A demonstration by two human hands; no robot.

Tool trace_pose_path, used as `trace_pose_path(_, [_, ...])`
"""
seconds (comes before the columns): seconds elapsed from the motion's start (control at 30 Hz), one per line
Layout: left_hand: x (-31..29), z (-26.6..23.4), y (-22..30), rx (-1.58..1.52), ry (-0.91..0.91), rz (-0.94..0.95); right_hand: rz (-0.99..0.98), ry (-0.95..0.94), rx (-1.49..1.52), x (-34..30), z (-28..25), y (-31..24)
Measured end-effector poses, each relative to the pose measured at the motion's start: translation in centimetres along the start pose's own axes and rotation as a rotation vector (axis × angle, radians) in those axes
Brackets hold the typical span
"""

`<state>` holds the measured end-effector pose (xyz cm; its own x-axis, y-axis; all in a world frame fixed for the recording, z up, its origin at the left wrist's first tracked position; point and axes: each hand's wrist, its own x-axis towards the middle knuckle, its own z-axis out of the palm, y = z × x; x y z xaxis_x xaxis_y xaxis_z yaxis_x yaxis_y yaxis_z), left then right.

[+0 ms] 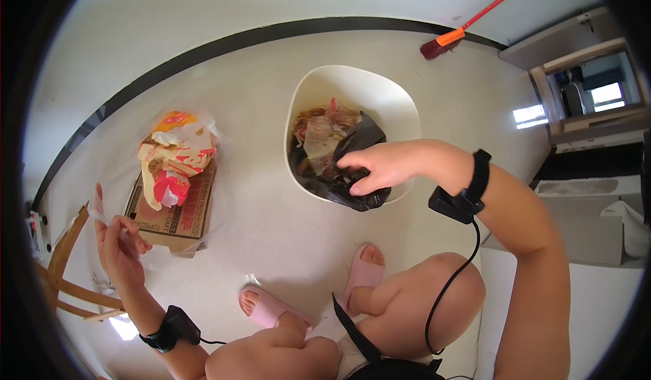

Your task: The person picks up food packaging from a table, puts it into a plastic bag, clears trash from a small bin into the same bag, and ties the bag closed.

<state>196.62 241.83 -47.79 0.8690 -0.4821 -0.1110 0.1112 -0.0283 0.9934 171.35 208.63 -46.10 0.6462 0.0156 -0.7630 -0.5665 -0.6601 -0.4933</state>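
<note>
A white bin (400, 102) stands on the floor ahead of me. Inside lie a black plastic bag (366, 136) and crumpled, food-stained waste (322, 132). My right hand (383, 166) reaches over the bin's near right side, its fingers closed on the black bag. To the left, a see-through plastic bag (220, 210) spreads around a flattened brown pizza box (180, 224) and crumpled food wrappers (180, 153) in white, red and orange. My left hand (122, 244) is raised at that bag's left edge, with thin film caught at its curled fingers; one finger points up.
A red-handled broom (444, 43) leans on the far wall. At left is a wooden chair or stool (64, 278); at right, a cabinet with a mirror (590, 88). My feet in pink slippers (268, 305) rest on the pale floor between my knees and the bin.
</note>
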Motion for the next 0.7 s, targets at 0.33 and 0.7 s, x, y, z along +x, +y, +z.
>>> trace_pose_path(0.33, [0.4, -1.8, -0.6, 0.013, 0.041, -0.090, 0.055, 0.523, -0.318, 4.9, -1.3, -1.3])
trace_pose_path(0.7, [0.7, -0.7, -0.7, -0.027, 0.073, -0.008, 0.031, -0.055, -0.658, 16.1, 0.3, -0.3])
